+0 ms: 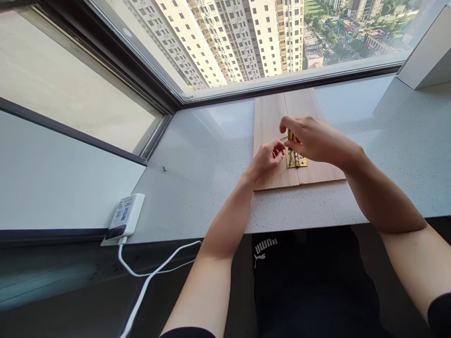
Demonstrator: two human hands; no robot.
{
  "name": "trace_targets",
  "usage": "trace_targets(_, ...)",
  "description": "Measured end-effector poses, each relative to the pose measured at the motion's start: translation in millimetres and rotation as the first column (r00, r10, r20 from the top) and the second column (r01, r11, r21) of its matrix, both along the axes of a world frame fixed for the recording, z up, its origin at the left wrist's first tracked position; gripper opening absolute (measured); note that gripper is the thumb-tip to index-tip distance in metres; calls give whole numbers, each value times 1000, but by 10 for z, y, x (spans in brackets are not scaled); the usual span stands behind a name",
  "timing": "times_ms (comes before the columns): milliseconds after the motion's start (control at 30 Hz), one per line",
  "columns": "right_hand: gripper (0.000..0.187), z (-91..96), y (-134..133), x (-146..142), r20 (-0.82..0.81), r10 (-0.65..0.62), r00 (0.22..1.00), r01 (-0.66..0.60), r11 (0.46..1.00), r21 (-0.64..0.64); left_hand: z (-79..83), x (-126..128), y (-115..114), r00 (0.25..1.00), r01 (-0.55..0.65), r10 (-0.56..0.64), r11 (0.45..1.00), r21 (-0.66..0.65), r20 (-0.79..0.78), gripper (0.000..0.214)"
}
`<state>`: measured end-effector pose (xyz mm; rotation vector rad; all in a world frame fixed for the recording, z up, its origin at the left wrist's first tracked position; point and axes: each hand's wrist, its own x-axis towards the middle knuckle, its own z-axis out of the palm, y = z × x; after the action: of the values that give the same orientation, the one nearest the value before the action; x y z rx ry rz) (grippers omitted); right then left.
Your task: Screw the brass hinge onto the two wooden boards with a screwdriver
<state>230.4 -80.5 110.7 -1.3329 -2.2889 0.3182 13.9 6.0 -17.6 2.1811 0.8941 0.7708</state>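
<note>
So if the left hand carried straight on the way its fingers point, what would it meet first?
Most likely the brass hinge on the wooden boards: the left hand has its fingertips aimed right at it, close by. The right hand hangs just above, so depth is uncertain.

"PUMA" with leaping-cat logo, upside down, on black trousers (299, 277).

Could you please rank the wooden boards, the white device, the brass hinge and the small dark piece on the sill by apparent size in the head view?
1. wooden boards
2. white device, though it lies nearer the camera
3. brass hinge, partly hidden by the right hand
4. small dark piece
</note>
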Motion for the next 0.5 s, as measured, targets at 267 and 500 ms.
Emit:
trace_targets(267, 39, -457, 418, 900, -535, -142, 833, 307, 923, 232, -78, -30, 80, 995, -97, 98, 994, 48, -25, 15)
trace_targets(500, 71, -1674, 846, 1344, -939, -254, 234, 501, 859, -108, -128, -53, 130, 973, -201, 212, 972, 119, -93, 7)
